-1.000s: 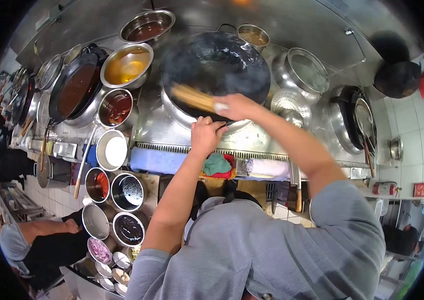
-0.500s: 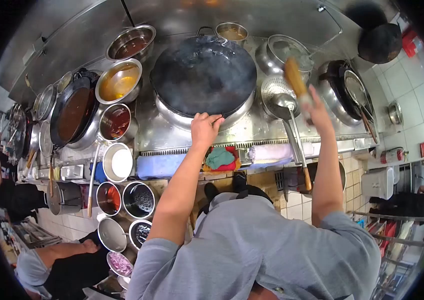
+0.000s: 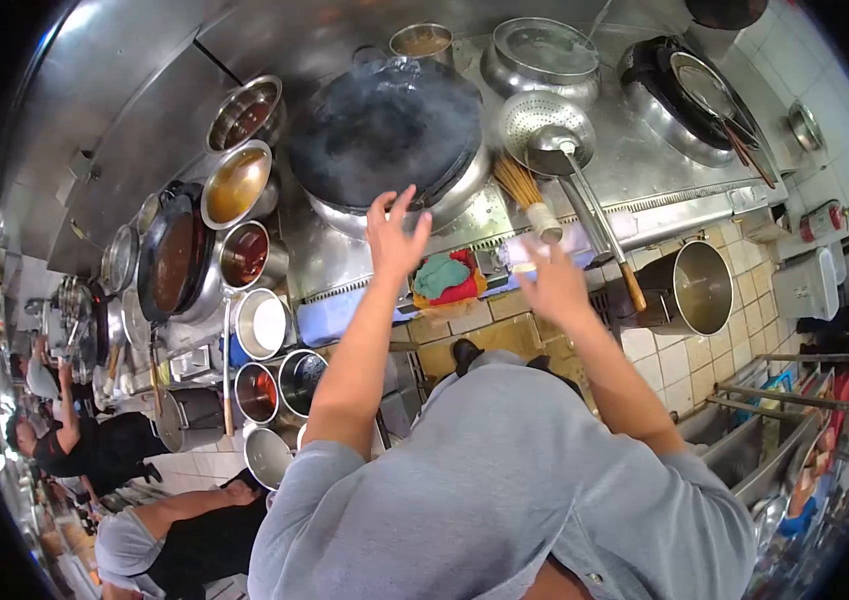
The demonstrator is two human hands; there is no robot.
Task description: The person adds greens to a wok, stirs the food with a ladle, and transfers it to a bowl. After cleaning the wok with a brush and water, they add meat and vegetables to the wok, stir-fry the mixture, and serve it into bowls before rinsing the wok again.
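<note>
Smoke rises from a large black wok (image 3: 385,135) on the burner. My left hand (image 3: 398,237) is just in front of its near rim, fingers spread and holding nothing. A bamboo wok brush (image 3: 525,195) leans on the stove between the wok and a perforated strainer (image 3: 530,120). Just below the brush's bound end is my right hand (image 3: 555,285), fingers apart, with nothing in it. A ladle (image 3: 557,150) rests in the strainer, its wooden-tipped handle pointing toward me.
Folded cloths (image 3: 442,277) lie along the stove's front edge. Sauce bowls (image 3: 237,185) and pots stand left, with a second wok (image 3: 175,255). A deep metal pot (image 3: 700,285) stands at front right. A lidded pot (image 3: 545,50) is behind the strainer. Other people are at left.
The brush has gone from my right hand onto the stove, and that hand has come down, open. My left hand has let go of the wok rim. The view has turned.
</note>
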